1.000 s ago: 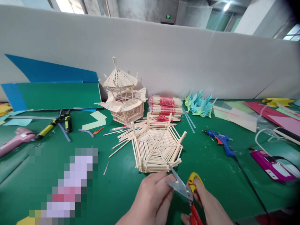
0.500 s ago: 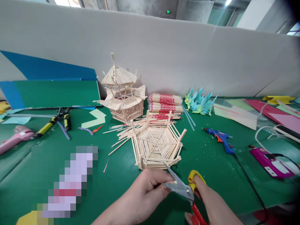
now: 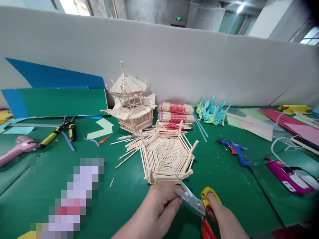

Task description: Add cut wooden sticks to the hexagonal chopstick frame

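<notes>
My left hand (image 3: 158,207) is pinched at the near edge of the hexagonal stick frame (image 3: 166,156). It grips a thin wooden stick, mostly hidden in the fingers, with a pale end showing between the scissor blades. In my right hand (image 3: 223,212) are scissors (image 3: 193,201) with one yellow and one red handle. Their blades are parted and point up and left, against the left fingertips. Short upright posts stand at the frame's corners, and its floor is laid with sticks in a web pattern.
Behind stands a stick pagoda (image 3: 133,114); beside it lie wrapped stick bundles (image 3: 176,112) and loose sticks (image 3: 129,151). Folded blue paper (image 3: 213,111) is further right. A blue glue gun (image 3: 234,149) and purple power strip (image 3: 290,177) lie right; pliers (image 3: 53,136) and a pink tool (image 3: 18,151) left.
The view has tilted up slightly, so things sit a little lower. Both hands stay at the frame's near edge, with the scissors still parted around the stick.
</notes>
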Motion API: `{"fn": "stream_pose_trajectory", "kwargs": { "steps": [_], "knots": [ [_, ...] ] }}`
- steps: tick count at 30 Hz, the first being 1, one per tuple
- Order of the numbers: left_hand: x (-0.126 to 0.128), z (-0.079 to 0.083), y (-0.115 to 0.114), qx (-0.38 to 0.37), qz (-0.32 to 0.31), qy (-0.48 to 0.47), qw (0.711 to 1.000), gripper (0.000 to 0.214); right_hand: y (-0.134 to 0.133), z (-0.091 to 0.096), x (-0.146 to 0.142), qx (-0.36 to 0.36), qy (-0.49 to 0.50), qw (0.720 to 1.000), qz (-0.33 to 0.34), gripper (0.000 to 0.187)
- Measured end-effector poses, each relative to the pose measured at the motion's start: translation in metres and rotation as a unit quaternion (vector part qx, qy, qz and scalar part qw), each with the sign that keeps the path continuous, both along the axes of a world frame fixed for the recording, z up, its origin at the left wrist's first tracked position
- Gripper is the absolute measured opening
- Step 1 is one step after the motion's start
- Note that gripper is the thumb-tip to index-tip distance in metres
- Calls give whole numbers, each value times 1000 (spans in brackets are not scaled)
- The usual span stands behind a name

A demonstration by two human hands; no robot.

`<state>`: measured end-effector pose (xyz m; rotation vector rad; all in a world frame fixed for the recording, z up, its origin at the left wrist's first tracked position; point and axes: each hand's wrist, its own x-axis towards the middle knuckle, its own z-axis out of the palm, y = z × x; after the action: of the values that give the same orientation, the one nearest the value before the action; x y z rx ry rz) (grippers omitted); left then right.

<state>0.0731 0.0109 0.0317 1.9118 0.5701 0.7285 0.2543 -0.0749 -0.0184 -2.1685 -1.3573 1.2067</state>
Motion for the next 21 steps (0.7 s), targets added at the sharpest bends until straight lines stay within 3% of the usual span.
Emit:
{"fn": "stream_pose_trajectory", "kwargs": {
  "steps": [4,7,10,14,17,21],
  "knots": [
    [3,-10,-4,102,65,-8,993,25,-1,-2,-5,11,1,1000,1,39],
    [5,-19,-7,185,101,-34,977,23,-3,-1,-6,19,-18,999,36,59],
    [7,-27,-11,257,133,-26,957,19,-4,1,-6,18,-37,997,68,64],
    [8,-35,-15,325,170,-14,930,17,-3,-1,-6,23,-34,997,68,49],
    [5,-36,-16,334,155,20,929,14,-2,-7,-6,4,-26,999,29,33],
    [3,-35,-18,348,150,43,925,14,-2,-12,-5,4,-21,1000,12,27]
  ]
}}
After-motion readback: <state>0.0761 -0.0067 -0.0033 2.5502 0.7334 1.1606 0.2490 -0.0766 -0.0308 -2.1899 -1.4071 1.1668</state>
